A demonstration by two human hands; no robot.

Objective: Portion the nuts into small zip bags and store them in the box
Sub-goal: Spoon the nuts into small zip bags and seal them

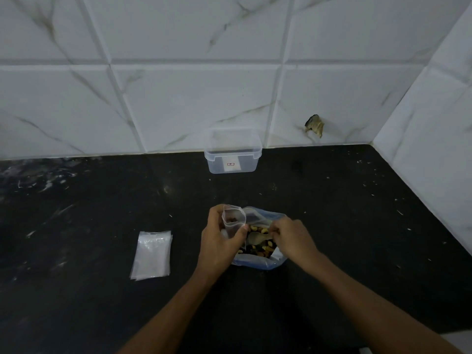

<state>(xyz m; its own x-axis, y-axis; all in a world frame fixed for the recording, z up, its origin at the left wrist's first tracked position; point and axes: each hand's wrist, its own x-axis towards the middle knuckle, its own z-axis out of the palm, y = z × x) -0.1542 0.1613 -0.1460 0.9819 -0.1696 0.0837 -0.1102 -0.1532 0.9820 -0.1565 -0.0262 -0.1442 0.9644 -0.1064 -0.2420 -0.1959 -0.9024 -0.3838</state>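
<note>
My left hand grips a small clear zip bag, held upright with its mouth open and a few dark nuts inside. Right beside it lies a large open bag of mixed nuts with a blue edge. My right hand pinches the handle of a small pale spoon whose bowl rests on the nuts. A clear plastic box without a lid stands at the back by the wall. A stack of empty small zip bags lies flat to the left.
The black countertop is speckled with white marks. White marble tiles form the back wall and the right wall, which meet in a corner at the back right. A chipped hole shows in the back tile.
</note>
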